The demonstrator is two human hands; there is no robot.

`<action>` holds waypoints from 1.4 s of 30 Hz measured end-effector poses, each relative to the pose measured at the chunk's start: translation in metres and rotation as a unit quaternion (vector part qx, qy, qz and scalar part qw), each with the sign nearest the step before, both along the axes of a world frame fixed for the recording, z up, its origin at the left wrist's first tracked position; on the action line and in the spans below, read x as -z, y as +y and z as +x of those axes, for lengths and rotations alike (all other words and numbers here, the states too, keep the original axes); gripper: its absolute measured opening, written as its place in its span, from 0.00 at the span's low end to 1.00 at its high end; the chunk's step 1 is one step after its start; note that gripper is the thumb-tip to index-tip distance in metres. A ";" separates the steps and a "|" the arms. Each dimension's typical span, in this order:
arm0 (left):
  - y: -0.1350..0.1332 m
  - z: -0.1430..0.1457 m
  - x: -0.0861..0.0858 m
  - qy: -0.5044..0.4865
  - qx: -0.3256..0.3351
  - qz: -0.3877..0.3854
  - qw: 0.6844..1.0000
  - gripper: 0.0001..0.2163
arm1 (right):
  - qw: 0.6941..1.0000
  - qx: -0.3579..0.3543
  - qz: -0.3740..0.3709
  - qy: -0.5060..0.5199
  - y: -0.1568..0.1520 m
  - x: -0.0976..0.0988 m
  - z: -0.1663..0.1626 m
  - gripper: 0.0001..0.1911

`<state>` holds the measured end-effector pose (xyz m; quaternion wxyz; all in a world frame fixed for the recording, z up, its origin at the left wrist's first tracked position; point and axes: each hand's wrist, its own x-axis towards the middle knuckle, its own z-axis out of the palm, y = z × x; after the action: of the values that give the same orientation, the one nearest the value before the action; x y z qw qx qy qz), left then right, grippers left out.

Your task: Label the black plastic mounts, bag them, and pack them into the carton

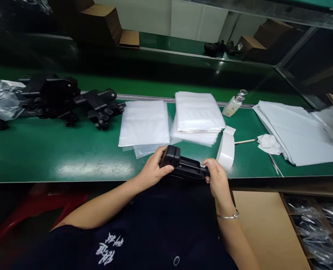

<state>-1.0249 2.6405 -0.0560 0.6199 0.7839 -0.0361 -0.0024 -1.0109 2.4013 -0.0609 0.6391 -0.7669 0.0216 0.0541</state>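
Observation:
A black plastic device [189, 165] with a long slot and a thick block at one end is held between my two hands, just over the front edge of the green bench. My left hand [156, 169] grips the block end, thumb on top. Fingers of my right hand [217, 176] are closed around the small knob [204, 171] at the other end. Just beyond the device lie a thin pile of clear plastic bags [144, 123] and a thicker stack of bags [198, 112]. Close to my right hand stands a roll of white labels [226, 150].
Several black devices [100, 107] lie at the left beside crumpled plastic wrap [5, 99]. A bottle [235, 103], a cotton swab [245, 141], crumpled tissue [269, 144], tweezers [275, 165] and white sheets [304, 135] are at right. An open carton [270, 228] stands below the bench.

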 end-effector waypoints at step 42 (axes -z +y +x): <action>0.066 -0.022 0.011 -0.242 0.056 0.082 0.965 0.31 | 0.968 -0.139 0.096 0.183 0.040 -0.015 0.007 0.16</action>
<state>-1.0467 2.7061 -0.0667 0.5250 0.8062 -0.2286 0.1490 -1.0036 2.4415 -0.0457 0.6808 -0.6746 0.0260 0.2841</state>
